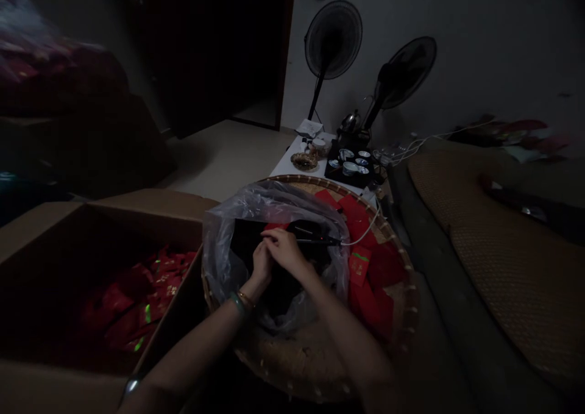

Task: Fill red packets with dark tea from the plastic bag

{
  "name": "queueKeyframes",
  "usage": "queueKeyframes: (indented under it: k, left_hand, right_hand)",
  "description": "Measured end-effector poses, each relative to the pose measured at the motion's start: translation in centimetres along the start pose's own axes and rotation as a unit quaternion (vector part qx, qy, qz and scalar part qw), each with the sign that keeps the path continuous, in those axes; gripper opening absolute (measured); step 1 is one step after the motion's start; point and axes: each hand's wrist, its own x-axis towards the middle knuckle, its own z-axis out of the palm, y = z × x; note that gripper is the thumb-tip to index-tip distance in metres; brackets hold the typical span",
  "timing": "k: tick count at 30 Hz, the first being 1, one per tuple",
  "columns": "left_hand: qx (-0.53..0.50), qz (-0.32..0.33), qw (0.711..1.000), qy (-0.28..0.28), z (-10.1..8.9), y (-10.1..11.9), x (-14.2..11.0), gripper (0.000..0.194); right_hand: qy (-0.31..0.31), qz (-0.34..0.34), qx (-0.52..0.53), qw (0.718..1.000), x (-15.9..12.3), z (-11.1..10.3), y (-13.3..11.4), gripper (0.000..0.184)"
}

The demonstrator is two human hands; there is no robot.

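Note:
A round woven bamboo tray (311, 365) lies under my hands, and a clear plastic bag (233, 231) stands open in it. My left hand (262, 261) and my right hand (284, 249) meet above the bag's dark inside, the right lying partly over the left. Its fingertips reach close to a black tongs-like tool (315, 234), which trails a white cord (365, 234). Neither hand's grip shows clearly. Red envelopes (365, 267) with gold print lie in the tray to the right of the bag. A bangle and a thin bracelet circle my left wrist.
A cardboard box (150, 203) full of red envelopes (137, 304) stands at left. Beyond the tray, a low white table (286, 164) holds a black tea set (350, 167). Two standing fans (333, 39) stand behind it, and a woven mat (503, 249) lies at right.

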Motion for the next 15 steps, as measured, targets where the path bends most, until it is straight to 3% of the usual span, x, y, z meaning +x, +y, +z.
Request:
queueKeyframes:
  k: [2,6,11,15]
  left_hand:
    - [-0.024,-0.009,0.998,0.054,0.1,0.2,0.2,0.026]
    - [-0.051,-0.009,0.989,0.135,0.4,0.6,0.2,0.032]
    - [-0.046,-0.008,0.987,0.153,0.3,0.8,0.2,0.029]
    - [-0.04,-0.004,0.988,0.151,0.2,0.6,0.3,0.028]
  right_hand:
    - [0.031,0.02,-0.141,0.989,0.6,-0.6,3.3,0.026]
    - [-0.016,0.024,-0.329,0.944,2.5,-0.4,7.2,0.031]
    - [-0.054,0.002,-0.359,0.932,5.1,1.1,7.6,0.041]
    - [-0.064,0.001,-0.357,0.932,5.7,1.4,7.6,0.039]
